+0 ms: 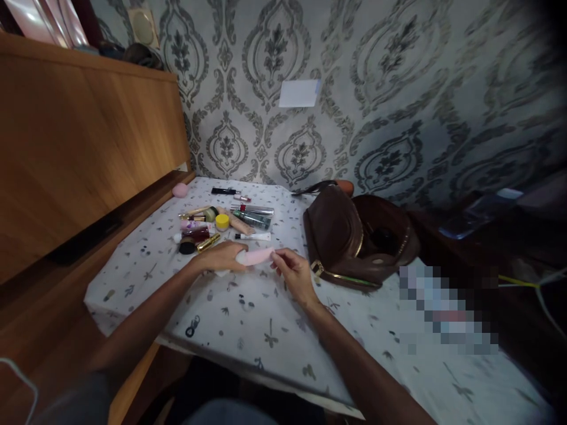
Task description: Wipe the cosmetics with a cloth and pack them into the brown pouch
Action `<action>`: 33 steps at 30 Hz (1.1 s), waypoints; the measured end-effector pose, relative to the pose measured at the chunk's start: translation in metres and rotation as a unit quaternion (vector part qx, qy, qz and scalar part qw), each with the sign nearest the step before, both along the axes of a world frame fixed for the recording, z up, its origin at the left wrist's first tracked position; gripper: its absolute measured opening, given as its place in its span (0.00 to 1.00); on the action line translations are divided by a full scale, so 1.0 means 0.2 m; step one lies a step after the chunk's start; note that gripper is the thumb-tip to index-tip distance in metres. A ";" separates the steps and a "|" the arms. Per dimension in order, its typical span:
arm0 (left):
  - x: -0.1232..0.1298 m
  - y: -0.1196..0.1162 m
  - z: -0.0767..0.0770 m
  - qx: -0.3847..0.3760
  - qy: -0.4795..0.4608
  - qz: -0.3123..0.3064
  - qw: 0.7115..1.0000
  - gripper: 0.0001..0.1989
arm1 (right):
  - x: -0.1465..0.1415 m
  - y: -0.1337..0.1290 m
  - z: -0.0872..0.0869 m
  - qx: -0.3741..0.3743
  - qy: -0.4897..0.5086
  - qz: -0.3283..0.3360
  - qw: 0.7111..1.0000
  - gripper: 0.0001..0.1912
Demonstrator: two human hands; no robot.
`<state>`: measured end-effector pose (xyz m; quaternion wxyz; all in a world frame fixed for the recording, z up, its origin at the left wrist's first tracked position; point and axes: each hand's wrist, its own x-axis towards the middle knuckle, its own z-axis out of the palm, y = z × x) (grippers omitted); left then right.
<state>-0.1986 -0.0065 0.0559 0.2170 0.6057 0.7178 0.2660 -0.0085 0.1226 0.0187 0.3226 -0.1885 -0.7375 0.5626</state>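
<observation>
Between my hands, just above the patterned tablecloth (248, 307), is a pale pink tube (257, 256). My left hand (224, 257) is wrapped round its whitish left end. The fingertips of my right hand (295, 273) pinch its right end. Right behind my left hand lies a loose group of cosmetics: a yellow-lidded jar (222, 222), a gold tube (208, 242), a round black-lidded jar (186, 246), a dark green tube (251, 219) and a small white tube with a black cap (253, 236). Part of a white piece shows beneath my left hand.
An unzipped brown leather bag (341, 236) stands right of my right hand. A pink sponge (180, 190) sits at the back left, by a wooden cabinet (88, 153). A blurred-out item (447, 313) lies at the right. Patterned wallpaper (274, 53) rises behind.
</observation>
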 end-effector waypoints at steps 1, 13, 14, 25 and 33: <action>0.01 0.01 -0.01 -0.003 0.023 -0.002 1.000 0.14 | 0.00 0.00 0.00 0.002 -0.011 0.001 1.000 0.18; 0.39 0.17 -0.15 0.121 0.361 0.031 0.924 0.24 | -0.03 0.03 -0.10 -0.087 -0.034 0.032 0.995 0.14; 0.38 0.15 -0.16 0.114 0.374 0.023 0.920 0.24 | -0.03 0.03 -0.10 -0.100 -0.043 0.034 0.993 0.15; 0.00 -0.16 -0.21 0.069 0.355 0.034 0.932 0.21 | -0.03 0.04 -0.12 -0.141 -0.089 0.031 0.986 0.21; -0.07 -0.15 -0.22 0.082 0.324 -0.007 0.943 0.25 | -0.02 0.06 -0.12 -0.075 -0.067 0.076 0.992 0.32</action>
